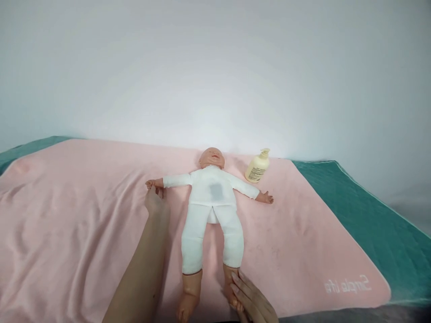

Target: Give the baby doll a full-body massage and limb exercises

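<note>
A baby doll [213, 193] in a white top and trousers lies on its back, arms spread and head at the far end. My left hand [156, 201] has its fingers closed around the doll's small hand at the left. At the lower right, my right hand [251, 296] wraps the outer side of the doll's ankle and foot [230, 282]; its thumb is mostly hidden. The doll's other foot [188, 294] rests untouched on the blanket. On the right, the doll's other hand [266, 197] lies free with its fingers apart.
A pale yellow pump bottle [257, 168] stands beside the doll's shoulder at the right. Beneath everything is a pink blanket [296, 255], wrinkled on the left, over a green quilted cover [363, 215]. A white wall [215, 67] rises behind.
</note>
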The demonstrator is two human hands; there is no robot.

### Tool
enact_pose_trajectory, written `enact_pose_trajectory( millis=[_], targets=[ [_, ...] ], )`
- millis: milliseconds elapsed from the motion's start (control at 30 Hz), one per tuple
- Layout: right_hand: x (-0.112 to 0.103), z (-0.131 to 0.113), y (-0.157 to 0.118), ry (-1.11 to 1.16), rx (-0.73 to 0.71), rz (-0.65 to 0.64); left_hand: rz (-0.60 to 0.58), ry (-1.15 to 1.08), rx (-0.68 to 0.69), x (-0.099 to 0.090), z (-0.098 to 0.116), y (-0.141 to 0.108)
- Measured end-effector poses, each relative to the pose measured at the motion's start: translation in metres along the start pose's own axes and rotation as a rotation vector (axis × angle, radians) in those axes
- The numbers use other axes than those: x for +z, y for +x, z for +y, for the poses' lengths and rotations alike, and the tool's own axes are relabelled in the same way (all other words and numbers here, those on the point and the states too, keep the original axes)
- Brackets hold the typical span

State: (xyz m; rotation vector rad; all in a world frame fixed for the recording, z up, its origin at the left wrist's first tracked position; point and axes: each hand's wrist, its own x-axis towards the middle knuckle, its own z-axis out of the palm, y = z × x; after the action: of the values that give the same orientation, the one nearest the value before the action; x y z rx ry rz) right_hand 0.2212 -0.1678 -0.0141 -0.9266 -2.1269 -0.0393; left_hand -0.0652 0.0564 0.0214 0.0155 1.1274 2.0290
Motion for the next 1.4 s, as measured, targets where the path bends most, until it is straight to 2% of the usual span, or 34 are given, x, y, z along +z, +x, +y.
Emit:
enact_pose_trajectory(
  millis=[100, 233, 333, 433, 567, 633, 767, 833, 933, 1033, 1100, 1167, 1233, 1333, 1400],
  targets=[
    [0.003, -0.002, -0.004, -0.021, 0.000, 0.011, -0.018, 0.014, 0.013, -0.001, 0.000, -0.001],
    [-0.003, -0.001, 0.002, -0.063, 0.066, 0.038, -0.087, 0.062, 0.121, 0.003, 0.005, -0.012],
    [-0.010, 0.006, 0.018, -0.090, 0.120, 0.078, -0.127, 0.111, 0.244, 0.008, 0.009, -0.024],
    [-0.016, 0.017, 0.046, -0.105, 0.157, 0.116, -0.202, 0.178, 0.354, 0.014, 0.011, -0.039],
    [-0.015, 0.031, 0.087, -0.074, 0.172, 0.120, -0.424, 0.485, 0.505, 0.016, 0.006, -0.059],
    [-0.010, 0.037, 0.103, -0.041, 0.178, 0.131, -0.597, 0.642, 0.598, 0.015, 0.000, -0.066],
    [0.004, 0.045, 0.124, 0.016, 0.179, 0.143, -0.975, 0.790, 0.918, 0.012, -0.012, -0.067],
    [0.009, 0.046, 0.129, 0.026, 0.169, 0.143, -1.076, 0.832, 1.027, 0.013, -0.015, -0.063],
    [0.010, 0.046, 0.131, 0.035, 0.175, 0.141, -1.135, 0.876, 1.073, 0.015, -0.015, -0.059],
    [0.004, 0.042, 0.128, 0.041, 0.196, 0.130, -1.126, 0.842, 0.992, 0.015, -0.010, -0.058],
    [-0.002, 0.037, 0.119, 0.037, 0.212, 0.130, -1.060, 0.788, 0.878, 0.014, -0.005, -0.058],
    [-0.006, 0.030, 0.105, 0.017, 0.231, 0.123, -0.902, 0.744, 0.747, 0.012, 0.002, -0.057],
    [-0.009, 0.022, 0.087, -0.016, 0.243, 0.114, -0.674, 0.681, 0.656, 0.011, 0.009, -0.054],
    [-0.010, 0.009, 0.059, -0.043, 0.209, 0.094, -0.357, 0.464, 0.557, 0.011, 0.013, -0.044],
    [-0.009, 0.001, 0.043, -0.045, 0.171, 0.077, -0.206, 0.273, 0.439, 0.011, 0.012, -0.035]
  ],
)
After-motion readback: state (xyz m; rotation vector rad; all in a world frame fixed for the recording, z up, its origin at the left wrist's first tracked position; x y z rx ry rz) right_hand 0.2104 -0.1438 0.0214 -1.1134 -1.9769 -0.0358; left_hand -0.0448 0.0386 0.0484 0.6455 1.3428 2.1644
